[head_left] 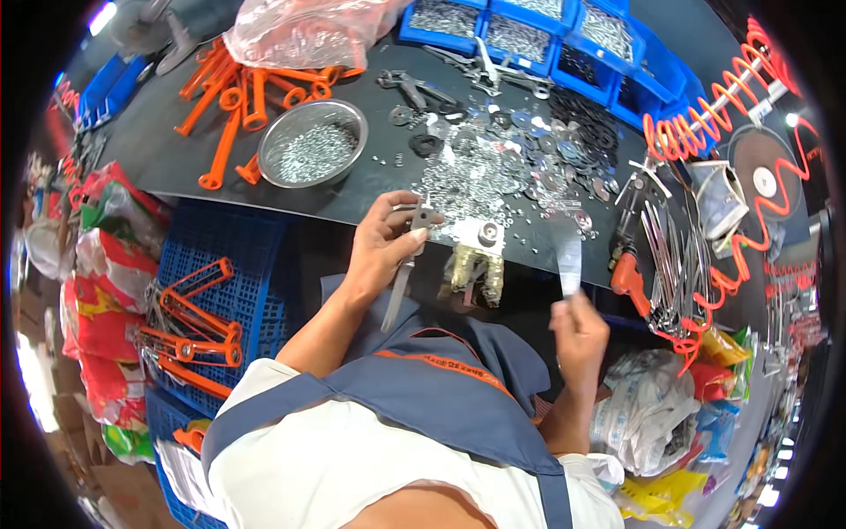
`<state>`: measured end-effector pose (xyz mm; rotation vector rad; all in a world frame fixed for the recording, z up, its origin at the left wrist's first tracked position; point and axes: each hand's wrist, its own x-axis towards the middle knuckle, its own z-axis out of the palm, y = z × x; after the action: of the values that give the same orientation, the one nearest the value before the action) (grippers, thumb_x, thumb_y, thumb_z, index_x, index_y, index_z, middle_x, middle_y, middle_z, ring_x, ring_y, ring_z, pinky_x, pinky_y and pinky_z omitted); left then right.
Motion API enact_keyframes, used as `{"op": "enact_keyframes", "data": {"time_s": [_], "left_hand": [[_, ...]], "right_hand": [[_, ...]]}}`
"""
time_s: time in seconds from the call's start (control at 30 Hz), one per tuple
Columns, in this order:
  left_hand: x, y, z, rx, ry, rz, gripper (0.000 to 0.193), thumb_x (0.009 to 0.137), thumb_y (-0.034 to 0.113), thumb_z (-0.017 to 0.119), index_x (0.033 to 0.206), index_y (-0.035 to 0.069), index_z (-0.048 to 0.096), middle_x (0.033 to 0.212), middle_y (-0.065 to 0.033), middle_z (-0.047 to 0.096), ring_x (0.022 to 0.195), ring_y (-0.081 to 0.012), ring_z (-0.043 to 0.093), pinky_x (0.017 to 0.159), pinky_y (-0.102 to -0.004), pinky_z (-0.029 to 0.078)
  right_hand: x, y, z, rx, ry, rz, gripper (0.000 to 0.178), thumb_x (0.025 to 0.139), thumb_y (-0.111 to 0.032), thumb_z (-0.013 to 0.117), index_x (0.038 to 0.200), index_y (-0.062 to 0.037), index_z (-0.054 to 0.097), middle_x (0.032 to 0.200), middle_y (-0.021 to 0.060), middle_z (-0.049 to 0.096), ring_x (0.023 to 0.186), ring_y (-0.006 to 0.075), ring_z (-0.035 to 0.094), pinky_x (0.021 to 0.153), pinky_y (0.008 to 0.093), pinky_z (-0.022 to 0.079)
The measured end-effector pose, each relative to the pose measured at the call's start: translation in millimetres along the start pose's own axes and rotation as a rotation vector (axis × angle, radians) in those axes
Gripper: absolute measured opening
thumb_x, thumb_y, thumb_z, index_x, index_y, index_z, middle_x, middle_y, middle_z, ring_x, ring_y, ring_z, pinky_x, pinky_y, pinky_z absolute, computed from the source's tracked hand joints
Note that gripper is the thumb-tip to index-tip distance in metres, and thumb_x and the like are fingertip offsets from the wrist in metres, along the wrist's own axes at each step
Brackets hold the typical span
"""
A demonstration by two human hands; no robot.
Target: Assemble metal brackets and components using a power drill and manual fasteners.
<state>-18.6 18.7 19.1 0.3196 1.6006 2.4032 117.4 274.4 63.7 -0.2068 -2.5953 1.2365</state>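
Observation:
My left hand (386,240) is closed over the front edge of the dark bench, pinching a long flat metal strip (398,293). A small dark metal head with holes (424,217) tops the strip, and the strip hangs down toward my apron. My right hand (580,333) is closed on a flat, broad metal tool (569,264), blurred at its far end, so its exact kind cannot be told. Between my hands, at the bench edge, stands a small metal fixture (478,236) with a round stud on top and yellowish wrapped legs below. Small shiny hardware (467,172) lies heaped behind it.
A steel bowl of small metal parts (313,143) and orange handles (231,115) occupy the left bench. Blue bins (529,40) stand behind. An orange-gripped power tool (629,280), metal strips (674,256) and a coiled red hose (705,110) are at right; blue crates (220,264) sit lower left.

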Motion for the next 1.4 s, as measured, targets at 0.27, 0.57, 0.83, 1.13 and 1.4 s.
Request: {"op": "enact_keyframes", "data": {"time_s": [0.27,0.57,0.83,1.13,1.4], "left_hand": [[-20,2,-30,0.167,0.086,0.093,0.049,0.083,0.002,0.06,0.125,-0.001,0.036,0.112,-0.0151,0.063,0.088,-0.0072,0.058,0.071,-0.0187,0.045],[-24,-5,-29,1.125,-0.03,0.677,0.059,0.071,0.004,0.067,0.124,-0.001,0.042,0.097,-0.0163,0.059,0.09,-0.0346,0.058,0.086,-0.0488,0.044],[-13,5,11,1.281,-0.437,0.849,0.063,0.071,-0.001,0.066,0.129,-0.002,0.042,0.122,-0.0209,0.055,0.111,-0.0403,0.053,0.098,-0.053,0.038],[-20,64,-12,1.035,-0.502,0.024,0.053,0.062,0.009,0.08,0.11,-0.002,0.06,0.099,-0.0159,0.066,0.09,-0.0295,0.064,0.08,-0.0347,0.049],[-14,80,-35,0.388,-0.436,0.103,0.054,0.059,0.014,0.087,0.103,-0.006,0.063,0.085,-0.0076,0.067,0.073,-0.0121,0.061,0.066,-0.0257,0.048]], "right_hand": [[30,-33,54,0.001,-0.339,-0.481,0.05,0.077,0.009,0.059,0.123,-0.0111,0.06,0.071,0.0118,0.052,0.06,0.0233,0.055,0.056,0.0309,0.046],[17,4,84,0.053,-0.381,-0.343,0.046,0.079,0.005,0.062,0.123,-0.0073,0.06,0.073,0.0109,0.056,0.058,0.0178,0.056,0.055,0.0277,0.047],[33,-13,121,0.475,-0.093,-0.046,0.029,0.081,-0.009,0.067,0.108,0.0008,0.061,0.067,0.0115,0.06,0.058,0.0116,0.055,0.054,0.0279,0.045],[29,-1,95,1.194,-0.32,0.198,0.006,0.083,0.001,0.062,0.09,0.0023,0.061,0.065,0.0016,0.056,0.048,0.0041,0.045,0.04,0.0204,0.029],[12,0,88,1.194,-0.312,0.124,0.018,0.084,0.0,0.065,0.101,0.0037,0.061,0.076,0.0035,0.061,0.061,0.0055,0.051,0.051,0.0191,0.039]]}}
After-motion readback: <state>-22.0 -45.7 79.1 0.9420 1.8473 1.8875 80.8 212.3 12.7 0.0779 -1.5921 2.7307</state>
